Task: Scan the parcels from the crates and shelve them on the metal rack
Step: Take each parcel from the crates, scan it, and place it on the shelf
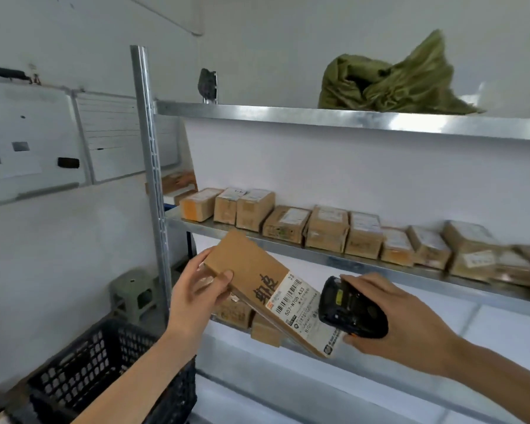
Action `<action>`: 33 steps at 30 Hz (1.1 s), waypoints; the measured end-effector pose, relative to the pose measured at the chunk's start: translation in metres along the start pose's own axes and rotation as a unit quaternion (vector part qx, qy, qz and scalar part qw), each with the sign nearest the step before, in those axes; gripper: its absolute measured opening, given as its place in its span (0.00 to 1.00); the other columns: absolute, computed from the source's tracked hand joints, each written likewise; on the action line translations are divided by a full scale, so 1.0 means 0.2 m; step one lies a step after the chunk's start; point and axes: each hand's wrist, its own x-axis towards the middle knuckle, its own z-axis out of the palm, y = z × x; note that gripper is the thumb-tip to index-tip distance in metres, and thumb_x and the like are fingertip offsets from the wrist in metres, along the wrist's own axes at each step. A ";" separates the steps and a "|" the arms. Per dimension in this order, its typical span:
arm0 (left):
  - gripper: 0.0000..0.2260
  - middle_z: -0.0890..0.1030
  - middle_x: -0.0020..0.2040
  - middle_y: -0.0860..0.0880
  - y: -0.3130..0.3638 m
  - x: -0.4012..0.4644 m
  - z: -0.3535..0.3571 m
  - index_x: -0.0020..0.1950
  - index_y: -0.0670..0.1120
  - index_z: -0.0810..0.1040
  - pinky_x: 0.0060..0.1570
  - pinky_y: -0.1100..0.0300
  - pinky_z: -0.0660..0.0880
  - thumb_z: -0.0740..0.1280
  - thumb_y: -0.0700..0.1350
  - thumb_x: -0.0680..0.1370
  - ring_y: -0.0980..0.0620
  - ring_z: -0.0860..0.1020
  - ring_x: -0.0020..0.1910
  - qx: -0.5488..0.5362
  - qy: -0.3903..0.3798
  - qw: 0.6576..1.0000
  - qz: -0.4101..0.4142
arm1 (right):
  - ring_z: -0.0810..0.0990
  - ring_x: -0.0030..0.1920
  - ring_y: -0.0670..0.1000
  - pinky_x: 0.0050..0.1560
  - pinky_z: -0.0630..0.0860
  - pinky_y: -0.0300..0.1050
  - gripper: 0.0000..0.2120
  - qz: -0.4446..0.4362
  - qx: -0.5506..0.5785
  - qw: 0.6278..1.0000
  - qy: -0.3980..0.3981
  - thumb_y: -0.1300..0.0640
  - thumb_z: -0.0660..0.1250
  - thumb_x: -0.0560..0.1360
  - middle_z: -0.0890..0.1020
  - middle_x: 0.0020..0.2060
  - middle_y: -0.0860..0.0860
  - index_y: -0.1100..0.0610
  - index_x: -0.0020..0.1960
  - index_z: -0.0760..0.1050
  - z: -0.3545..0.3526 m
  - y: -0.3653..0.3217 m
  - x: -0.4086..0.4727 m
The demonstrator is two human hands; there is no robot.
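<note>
While in hand — parcel (pixel 259 283) before rack (pixel 288 116)

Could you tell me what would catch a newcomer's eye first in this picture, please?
First, the flat cardboard parcel at centre, held in the left hand, while the right hand holds a black scanner over its label. Behind runs a row of small boxes on the metal rack, with a green sack on top.

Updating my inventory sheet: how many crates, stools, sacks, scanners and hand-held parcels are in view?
Brown cardboard parcel, held by the left hand: 1
Black handheld scanner, held by the right hand: 1
Black plastic lattice crate: 1
Green plastic stool: 1
Olive-green woven sack: 1
Total: 5
</note>
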 end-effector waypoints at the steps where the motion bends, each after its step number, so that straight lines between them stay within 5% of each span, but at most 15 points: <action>1: 0.19 0.84 0.56 0.48 0.00 -0.03 0.07 0.61 0.58 0.81 0.51 0.53 0.83 0.74 0.39 0.75 0.48 0.84 0.56 0.004 -0.011 1.000 0.004 | 0.75 0.61 0.37 0.54 0.78 0.34 0.42 0.007 -0.015 1.000 0.000 0.28 0.71 0.68 0.63 0.67 0.28 0.32 0.77 0.56 -0.05 0.03 -0.06; 4: 0.20 0.82 0.59 0.46 0.01 -0.12 0.27 0.62 0.57 0.80 0.49 0.56 0.84 0.75 0.38 0.75 0.49 0.84 0.56 0.021 -0.025 0.999 0.011 | 0.74 0.63 0.39 0.59 0.77 0.37 0.44 0.038 -0.053 0.998 0.011 0.28 0.70 0.69 0.63 0.69 0.29 0.35 0.78 0.54 -0.19 0.09 -0.25; 8: 0.21 0.82 0.58 0.50 0.03 -0.20 0.51 0.58 0.66 0.79 0.56 0.48 0.82 0.77 0.42 0.74 0.50 0.83 0.56 0.064 -0.058 0.996 0.019 | 0.74 0.60 0.40 0.55 0.77 0.38 0.39 0.056 -0.090 0.994 0.005 0.28 0.69 0.69 0.69 0.65 0.32 0.34 0.74 0.55 -0.37 0.13 -0.46; 13: 0.22 0.82 0.56 0.52 0.07 -0.22 0.76 0.62 0.62 0.79 0.46 0.59 0.83 0.76 0.40 0.74 0.50 0.84 0.56 0.058 -0.091 0.993 0.049 | 0.74 0.62 0.43 0.52 0.74 0.41 0.37 0.081 -0.170 0.982 -0.027 0.27 0.65 0.72 0.67 0.67 0.35 0.36 0.76 0.54 -0.52 0.18 -0.64; 20: 0.22 0.82 0.62 0.54 0.11 -0.19 0.99 0.62 0.67 0.78 0.62 0.45 0.79 0.78 0.45 0.74 0.51 0.82 0.59 0.059 -0.140 0.987 0.054 | 0.76 0.55 0.47 0.50 0.76 0.44 0.33 0.143 -0.213 0.965 -0.056 0.32 0.62 0.72 0.69 0.61 0.39 0.40 0.74 0.58 -0.68 0.22 -0.81; 24: 0.22 0.83 0.60 0.52 0.11 -0.20 1.08 0.61 0.65 0.79 0.60 0.49 0.80 0.78 0.44 0.73 0.55 0.83 0.55 0.064 -0.142 0.985 0.069 | 0.74 0.51 0.45 0.42 0.70 0.39 0.32 0.167 -0.217 0.959 -0.077 0.35 0.64 0.72 0.69 0.58 0.40 0.41 0.72 0.59 -0.75 0.22 -0.86; 28: 0.22 0.81 0.61 0.54 0.10 -0.19 1.13 0.59 0.67 0.79 0.54 0.58 0.78 0.78 0.44 0.73 0.53 0.82 0.57 0.070 -0.169 0.979 0.091 | 0.76 0.52 0.46 0.46 0.76 0.42 0.32 0.182 -0.217 0.955 -0.083 0.34 0.65 0.71 0.70 0.57 0.41 0.42 0.72 0.62 -0.78 0.22 -0.89; 33: 0.23 0.80 0.63 0.53 0.09 -0.18 1.17 0.60 0.67 0.79 0.62 0.46 0.79 0.80 0.50 0.69 0.51 0.81 0.60 0.067 -0.172 0.979 0.088 | 0.77 0.53 0.48 0.44 0.70 0.39 0.33 0.194 -0.233 0.948 -0.094 0.34 0.66 0.74 0.70 0.60 0.43 0.44 0.74 0.61 -0.79 0.22 -0.91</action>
